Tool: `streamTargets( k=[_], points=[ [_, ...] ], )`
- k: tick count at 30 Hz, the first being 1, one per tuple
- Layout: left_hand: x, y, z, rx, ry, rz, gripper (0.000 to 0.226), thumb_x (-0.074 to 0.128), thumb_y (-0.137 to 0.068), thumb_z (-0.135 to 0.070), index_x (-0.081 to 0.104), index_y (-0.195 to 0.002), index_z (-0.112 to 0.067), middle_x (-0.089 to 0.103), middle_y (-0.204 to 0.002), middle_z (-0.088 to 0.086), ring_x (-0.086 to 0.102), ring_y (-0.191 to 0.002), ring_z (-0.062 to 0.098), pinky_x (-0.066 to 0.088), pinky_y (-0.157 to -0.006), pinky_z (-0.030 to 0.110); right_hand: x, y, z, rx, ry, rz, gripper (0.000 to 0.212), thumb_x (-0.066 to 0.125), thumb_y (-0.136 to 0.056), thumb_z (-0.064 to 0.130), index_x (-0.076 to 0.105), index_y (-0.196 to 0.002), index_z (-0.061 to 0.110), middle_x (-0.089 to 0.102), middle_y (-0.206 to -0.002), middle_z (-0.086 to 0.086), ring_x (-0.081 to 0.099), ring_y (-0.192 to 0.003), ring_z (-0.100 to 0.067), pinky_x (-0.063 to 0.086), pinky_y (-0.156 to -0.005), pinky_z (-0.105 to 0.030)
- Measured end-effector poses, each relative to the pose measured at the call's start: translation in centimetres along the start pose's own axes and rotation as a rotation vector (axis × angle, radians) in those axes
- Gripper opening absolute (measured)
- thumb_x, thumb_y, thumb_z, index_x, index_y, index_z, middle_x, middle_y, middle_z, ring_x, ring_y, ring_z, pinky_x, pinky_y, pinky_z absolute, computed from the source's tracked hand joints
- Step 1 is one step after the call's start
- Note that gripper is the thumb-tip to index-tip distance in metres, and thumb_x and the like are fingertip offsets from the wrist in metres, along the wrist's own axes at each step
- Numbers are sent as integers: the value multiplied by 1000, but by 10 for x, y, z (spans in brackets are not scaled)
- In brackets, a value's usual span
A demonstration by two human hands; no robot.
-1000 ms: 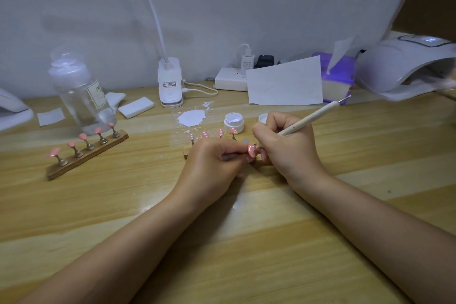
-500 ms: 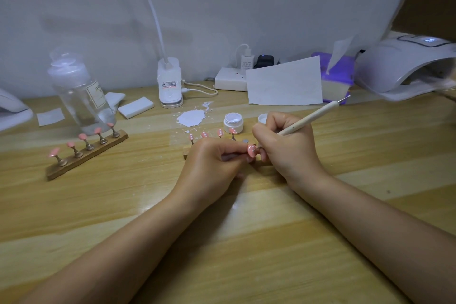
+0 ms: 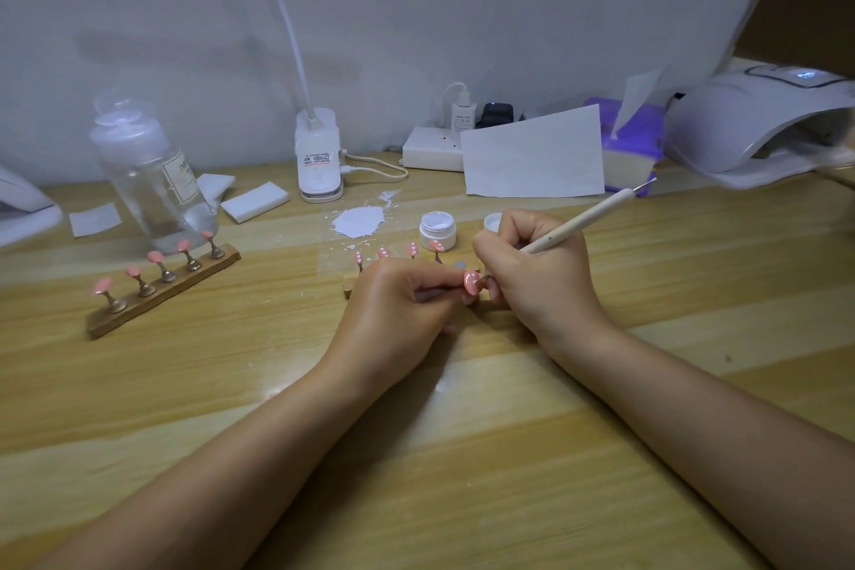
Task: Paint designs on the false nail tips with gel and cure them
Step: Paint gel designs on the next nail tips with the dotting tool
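Left hand (image 3: 398,305) pinching a small stand, pink nail tip (image 3: 471,282) poking out rightward, just above the surface (image 3: 462,454). Right hand (image 3: 532,278) clamped round the dotting pen (image 3: 587,218), shaft slanting up and away to the right; lower point seemingly at the tip's right edge. Open gel pot (image 3: 437,231) just behind.

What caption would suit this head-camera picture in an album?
Left hand holds a pink nail tip while the right hand dots it with a dotting pen.

Dotting tool (image 3: 578,220) tip hidden behind right hand (image 3: 536,278); bottle label (image 3: 178,176) blurred.
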State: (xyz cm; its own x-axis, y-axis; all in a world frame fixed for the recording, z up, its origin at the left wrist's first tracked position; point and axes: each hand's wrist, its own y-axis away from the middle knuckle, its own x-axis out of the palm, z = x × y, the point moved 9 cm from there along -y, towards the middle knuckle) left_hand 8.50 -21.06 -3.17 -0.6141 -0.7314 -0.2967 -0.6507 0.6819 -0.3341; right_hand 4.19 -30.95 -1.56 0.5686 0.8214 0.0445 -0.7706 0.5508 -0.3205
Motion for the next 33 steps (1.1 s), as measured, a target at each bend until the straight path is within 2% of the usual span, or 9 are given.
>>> streamTargets(
  k=[7,12,16,21,30,33],
  points=[
    [-1,0,0,13,-11,-10,37,63,-82,0,68,-79,-36,69,-70,-21,62,-72,-10,51,-56,13,1,0,0,19,-31,-2,40,52,-77,-9,30,-48,10,36,-26,5,41,-25,-2,31,-34,-9],
    [-1,0,3,-13,33,-23,30,64,-81,1,70,-73,-27,69,-68,-21,63,-71,-9,50,-53,11,0,0,3,14,-54,-4,42,49,-78,-12,29,-49,11,32,-27,8,40,-23,-1,27,-32,-9],
    [-1,0,2,-14,11,-14,33,63,-81,1,68,-74,-31,68,-67,-23,62,-71,-10,50,-53,11,3,2,4,6,-21,20,42,50,-77,-10,30,-46,10,36,-25,5,39,-24,-2,28,-32,-10],
    [0,-1,2,-5,12,-2,31,62,-81,2,69,-71,-26,68,-68,-23,62,-72,-11,49,-53,10,4,1,3,5,-12,28,42,50,-77,-10,31,-46,10,37,-26,4,39,-25,-2,30,-34,-10],
    [0,-1,1,3,3,4,36,62,-82,2,69,-76,-32,67,-67,-24,61,-72,-12,49,-54,10,4,1,3,0,2,36,41,50,-76,-10,32,-45,9,37,-26,5,40,-25,-2,31,-34,-10],
    [-1,-1,3,-5,8,-9,33,62,-81,3,69,-73,-28,68,-67,-22,62,-71,-10,50,-53,11,4,1,2,2,0,32,42,50,-76,-10,31,-45,10,37,-26,5,40,-25,-2,30,-34,-9]
  ],
)
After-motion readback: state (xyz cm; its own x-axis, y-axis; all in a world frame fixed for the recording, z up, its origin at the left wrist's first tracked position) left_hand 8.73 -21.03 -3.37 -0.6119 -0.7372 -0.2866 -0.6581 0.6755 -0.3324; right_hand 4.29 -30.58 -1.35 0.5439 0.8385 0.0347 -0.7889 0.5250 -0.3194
